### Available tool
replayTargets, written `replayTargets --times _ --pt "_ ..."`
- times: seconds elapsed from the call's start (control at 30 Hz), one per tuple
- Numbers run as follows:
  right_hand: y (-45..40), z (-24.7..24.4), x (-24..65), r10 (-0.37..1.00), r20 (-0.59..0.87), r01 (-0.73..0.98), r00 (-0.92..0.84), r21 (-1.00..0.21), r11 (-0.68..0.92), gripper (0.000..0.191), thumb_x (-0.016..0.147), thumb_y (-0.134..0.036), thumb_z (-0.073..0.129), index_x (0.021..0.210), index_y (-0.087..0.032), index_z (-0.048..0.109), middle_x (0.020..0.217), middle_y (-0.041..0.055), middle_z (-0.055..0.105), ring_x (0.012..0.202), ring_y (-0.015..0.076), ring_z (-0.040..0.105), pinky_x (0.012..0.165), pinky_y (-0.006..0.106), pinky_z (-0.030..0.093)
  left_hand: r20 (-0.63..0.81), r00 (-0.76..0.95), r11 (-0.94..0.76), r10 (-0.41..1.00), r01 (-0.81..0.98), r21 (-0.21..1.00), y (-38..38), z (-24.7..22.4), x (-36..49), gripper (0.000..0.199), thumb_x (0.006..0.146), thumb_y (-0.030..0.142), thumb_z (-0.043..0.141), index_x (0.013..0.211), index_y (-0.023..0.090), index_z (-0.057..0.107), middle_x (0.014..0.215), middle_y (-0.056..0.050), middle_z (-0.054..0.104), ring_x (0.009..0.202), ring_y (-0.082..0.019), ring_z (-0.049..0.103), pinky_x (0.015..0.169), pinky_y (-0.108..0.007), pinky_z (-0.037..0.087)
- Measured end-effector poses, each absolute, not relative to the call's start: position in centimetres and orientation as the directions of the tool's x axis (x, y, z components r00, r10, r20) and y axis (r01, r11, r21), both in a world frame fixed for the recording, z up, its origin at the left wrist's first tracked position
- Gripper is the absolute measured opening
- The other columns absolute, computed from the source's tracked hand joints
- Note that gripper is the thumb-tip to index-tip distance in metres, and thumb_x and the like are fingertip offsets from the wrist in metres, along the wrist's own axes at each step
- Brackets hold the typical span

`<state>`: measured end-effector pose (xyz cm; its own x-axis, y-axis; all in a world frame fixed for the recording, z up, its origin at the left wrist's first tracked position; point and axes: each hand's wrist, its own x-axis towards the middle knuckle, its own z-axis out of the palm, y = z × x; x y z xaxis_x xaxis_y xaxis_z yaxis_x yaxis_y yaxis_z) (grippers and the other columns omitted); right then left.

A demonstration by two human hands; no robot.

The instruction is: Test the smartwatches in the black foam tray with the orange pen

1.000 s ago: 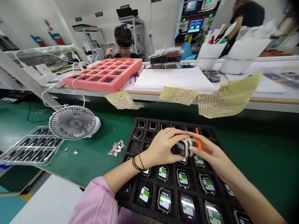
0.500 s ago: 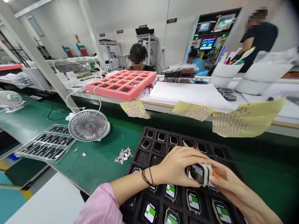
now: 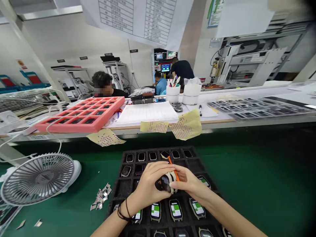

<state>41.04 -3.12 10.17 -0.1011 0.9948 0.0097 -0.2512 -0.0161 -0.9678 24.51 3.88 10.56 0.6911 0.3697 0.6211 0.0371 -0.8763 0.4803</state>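
Above the black foam tray, my left hand is closed around a smartwatch case with a dark screen and pale rim. My right hand grips the same piece from the other side, thumb on its edge. A dark gap runs between two pale bands there; I cannot tell whether this is one case or two held together. A thin orange stick slants up between the hands, its lower end hidden by them. Below, several watch cases lie face up in the tray with green and white screens; dark-screened ones fill the back row.
Left of the tray lie small silvery pieces and a grey fan. On the shelf ahead are a red foam tray, paper sheets, white cups and clear trays. Yellow dotted sheets hang off its edge. People sit and stand beyond.
The view has swung right and shows more of the shelf on that side. Both hands still hold the watch case and the orange stick, in much the same pose over the tray.
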Motion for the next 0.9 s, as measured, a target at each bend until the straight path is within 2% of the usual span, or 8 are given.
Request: replayTargets --times 0.1,0.2,0.23,0.33,0.4,0.5,0.7,0.9 --pt "-3.0 11.1 41.6 0.993 0.076 -0.231 -0.091 -0.971 0.053 0.053 0.066 -0.038 0.081 0.114 -0.023 0.062 0.106 0.0077 0.070 0.101 0.0244 0.065 0.093 0.042 0.049 0.635 0.666 -0.881 0.392 0.073 0.468 4.0 10.9 24.4 0.057 0.064 0.008 0.068 0.118 0.023 0.058 0.124 -0.008 0.062 0.123 -0.028 0.050 0.102 -0.047 0.041" --pt "-3.4 12.0 42.6 0.958 0.252 -0.123 0.138 -0.955 0.269 0.033 0.081 -0.039 0.069 0.109 -0.023 0.063 0.100 0.0075 0.074 0.098 0.0231 0.068 0.093 0.041 0.050 0.617 0.624 -0.834 0.479 0.104 0.543 4.0 11.3 24.2 0.050 0.065 0.009 0.070 0.113 0.022 0.061 0.127 -0.011 0.059 0.120 -0.028 0.053 0.100 -0.046 0.045" --pt "-3.7 12.2 43.0 0.920 0.327 -0.076 0.218 -0.934 0.350 0.026 0.088 -0.041 0.060 0.105 -0.022 0.064 0.091 0.0072 0.076 0.088 0.0225 0.070 0.088 0.041 0.053 0.596 0.621 -0.806 0.510 0.102 0.583 4.0 11.4 24.1 0.049 0.066 0.010 0.070 0.112 0.021 0.061 0.124 -0.010 0.062 0.116 -0.027 0.057 0.097 -0.043 0.048" --pt "-4.8 12.3 43.6 0.814 0.517 0.008 0.264 -0.845 0.535 0.039 0.098 -0.043 0.036 0.100 -0.019 0.068 0.066 0.0058 0.074 0.054 0.0206 0.069 0.061 0.038 0.057 0.527 0.631 -0.734 0.570 0.103 0.671 3.9 11.4 24.1 0.049 0.066 0.010 0.072 0.112 0.020 0.061 0.112 -0.008 0.069 0.103 -0.024 0.065 0.091 -0.038 0.052" --pt "-5.5 12.2 43.6 0.765 0.604 0.069 0.226 -0.793 0.606 0.045 0.099 -0.043 0.033 0.091 -0.020 0.071 0.063 0.0059 0.073 0.050 0.0211 0.067 0.052 0.036 0.056 0.508 0.633 -0.718 0.585 0.112 0.687 3.8 11.3 24.0 0.050 0.064 0.010 0.072 0.112 0.020 0.061 0.110 -0.007 0.070 0.101 -0.024 0.066 0.091 -0.037 0.053" --pt "-5.9 11.9 43.3 0.688 0.682 0.203 0.247 -0.731 0.652 0.044 0.097 -0.042 0.037 0.077 -0.022 0.071 0.063 0.0068 0.073 0.059 0.0246 0.070 0.052 0.037 0.056 0.504 0.628 -0.709 0.593 0.111 0.696 3.6 11.2 24.0 0.051 0.063 0.009 0.072 0.112 0.021 0.062 0.112 -0.006 0.070 0.102 -0.024 0.066 0.091 -0.037 0.053" --pt "-5.6 11.8 43.0 0.617 0.726 0.243 0.303 -0.685 0.686 0.039 0.098 -0.039 0.037 0.085 -0.024 0.071 0.071 0.0071 0.075 0.062 0.0244 0.071 0.054 0.038 0.058 0.488 0.620 -0.692 0.615 0.127 0.711 3.7 11.1 24.0 0.053 0.062 0.010 0.073 0.112 0.021 0.062 0.111 -0.006 0.070 0.102 -0.024 0.066 0.089 -0.037 0.054" --pt "-5.8 12.0 42.8 0.569 0.790 0.354 0.230 -0.612 0.707 0.036 0.099 -0.029 0.037 0.090 -0.024 0.071 0.071 0.0059 0.075 0.065 0.0240 0.072 0.055 0.037 0.059 0.470 0.600 -0.675 0.647 0.166 0.719 3.6 11.1 24.1 0.052 0.062 0.011 0.073 0.112 0.021 0.064 0.110 -0.006 0.071 0.096 -0.024 0.068 0.071 -0.030 0.058"
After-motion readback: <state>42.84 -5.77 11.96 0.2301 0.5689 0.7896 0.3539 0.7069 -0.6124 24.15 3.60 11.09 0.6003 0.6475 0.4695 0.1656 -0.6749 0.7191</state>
